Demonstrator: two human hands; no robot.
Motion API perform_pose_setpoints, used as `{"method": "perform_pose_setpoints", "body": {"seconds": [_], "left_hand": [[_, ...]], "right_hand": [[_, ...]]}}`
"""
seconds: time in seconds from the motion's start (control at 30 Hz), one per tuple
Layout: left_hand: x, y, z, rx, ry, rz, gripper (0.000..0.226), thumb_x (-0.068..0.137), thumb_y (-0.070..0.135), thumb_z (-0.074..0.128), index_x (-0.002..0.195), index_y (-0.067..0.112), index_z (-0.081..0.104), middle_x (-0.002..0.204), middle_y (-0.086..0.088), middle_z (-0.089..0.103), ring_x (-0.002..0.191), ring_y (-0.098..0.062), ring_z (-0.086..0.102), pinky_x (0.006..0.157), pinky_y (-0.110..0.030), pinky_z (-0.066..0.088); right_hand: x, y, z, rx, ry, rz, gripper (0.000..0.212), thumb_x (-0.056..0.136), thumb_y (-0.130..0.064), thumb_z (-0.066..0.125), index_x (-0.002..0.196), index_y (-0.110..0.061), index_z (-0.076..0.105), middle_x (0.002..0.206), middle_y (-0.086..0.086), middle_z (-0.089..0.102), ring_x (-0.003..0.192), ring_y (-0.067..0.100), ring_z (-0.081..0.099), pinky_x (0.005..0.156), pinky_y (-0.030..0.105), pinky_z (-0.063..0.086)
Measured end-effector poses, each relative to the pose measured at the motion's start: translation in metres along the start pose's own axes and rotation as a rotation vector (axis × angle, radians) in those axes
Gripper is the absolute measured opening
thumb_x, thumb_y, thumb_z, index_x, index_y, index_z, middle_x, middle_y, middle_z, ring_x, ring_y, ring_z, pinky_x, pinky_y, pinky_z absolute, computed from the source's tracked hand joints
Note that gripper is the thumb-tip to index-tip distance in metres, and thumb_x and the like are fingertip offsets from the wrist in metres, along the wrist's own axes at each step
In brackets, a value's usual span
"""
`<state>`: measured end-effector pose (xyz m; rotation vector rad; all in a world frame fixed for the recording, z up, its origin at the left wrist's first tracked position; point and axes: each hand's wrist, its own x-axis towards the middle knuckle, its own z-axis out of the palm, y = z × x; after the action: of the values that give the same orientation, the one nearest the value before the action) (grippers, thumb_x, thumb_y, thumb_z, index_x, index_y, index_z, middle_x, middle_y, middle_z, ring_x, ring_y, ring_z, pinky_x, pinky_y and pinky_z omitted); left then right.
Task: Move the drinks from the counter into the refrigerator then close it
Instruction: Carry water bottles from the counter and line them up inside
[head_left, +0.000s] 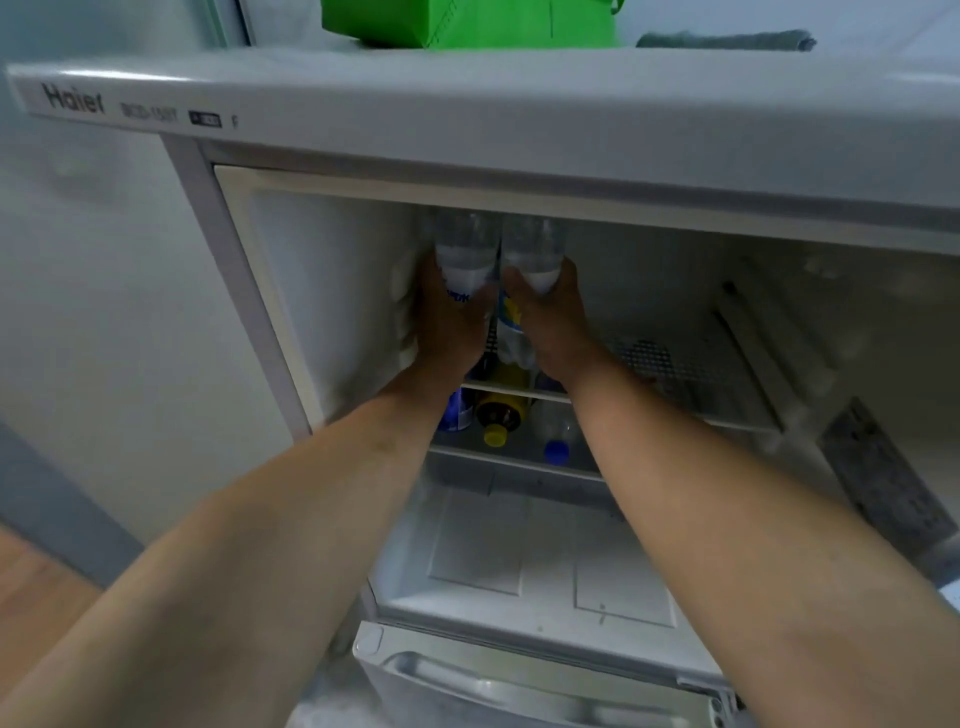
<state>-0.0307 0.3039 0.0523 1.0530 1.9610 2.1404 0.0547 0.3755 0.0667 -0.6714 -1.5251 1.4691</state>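
Two clear plastic bottles (465, 249) (535, 249) stand side by side in the white refrigerator (467, 119), left hand (449, 322) and right hand (553, 322) each wrapped around one; three more bottles lie on the shelf below.

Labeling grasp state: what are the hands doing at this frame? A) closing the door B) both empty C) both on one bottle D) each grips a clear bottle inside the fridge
D: the left hand and the right hand each grip a separate clear bottle inside the open refrigerator.
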Motion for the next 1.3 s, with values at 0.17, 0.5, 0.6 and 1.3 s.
{"method": "perform_pose_setpoints", "body": {"seconds": [0.17, 0.5, 0.6, 1.3], "left_hand": [[0.0, -0.001, -0.004, 0.185, -0.061, 0.016, 0.062, 0.09, 0.016, 0.07, 0.143, 0.012, 0.038, 0.14, -0.008, 0.052, 0.126, -0.018, 0.051, 0.102, -0.021, 0.042], [-0.016, 0.001, 0.028, 0.07, -0.262, 0.005, 0.079, 0.082, 0.009, 0.077, 0.146, 0.015, 0.033, 0.144, -0.007, 0.05, 0.13, -0.021, 0.051, 0.108, -0.041, 0.045], [-0.014, 0.003, 0.06, 0.076, -0.302, -0.003, 0.081, 0.082, 0.01, 0.078, 0.148, 0.013, 0.032, 0.146, -0.01, 0.049, 0.131, -0.023, 0.05, 0.104, -0.028, 0.043], [0.026, -0.01, 0.138, 0.565, -0.255, 0.084, 0.059, 0.087, 0.037, 0.072, 0.131, 0.005, 0.049, 0.129, -0.016, 0.06, 0.115, -0.028, 0.061, 0.094, -0.039, 0.052]], "right_hand": [[0.006, 0.01, -0.006, -0.156, -0.081, -0.004, 0.068, 0.081, -0.024, 0.082, 0.137, -0.01, 0.047, 0.122, 0.003, 0.065, 0.107, 0.013, 0.066, 0.09, 0.03, 0.058], [0.02, 0.019, -0.081, -0.307, 0.129, -0.043, 0.063, 0.082, -0.022, 0.078, 0.135, -0.012, 0.045, 0.121, 0.002, 0.062, 0.103, 0.013, 0.064, 0.084, 0.024, 0.056], [0.032, 0.016, -0.102, -0.32, 0.186, -0.037, 0.067, 0.083, -0.019, 0.078, 0.14, -0.008, 0.044, 0.132, 0.012, 0.059, 0.116, 0.024, 0.061, 0.095, 0.038, 0.054], [0.084, 0.028, -0.129, -0.616, 0.113, -0.056, 0.068, 0.079, -0.035, 0.082, 0.134, -0.01, 0.052, 0.127, 0.011, 0.063, 0.114, 0.027, 0.063, 0.094, 0.041, 0.055]]}}
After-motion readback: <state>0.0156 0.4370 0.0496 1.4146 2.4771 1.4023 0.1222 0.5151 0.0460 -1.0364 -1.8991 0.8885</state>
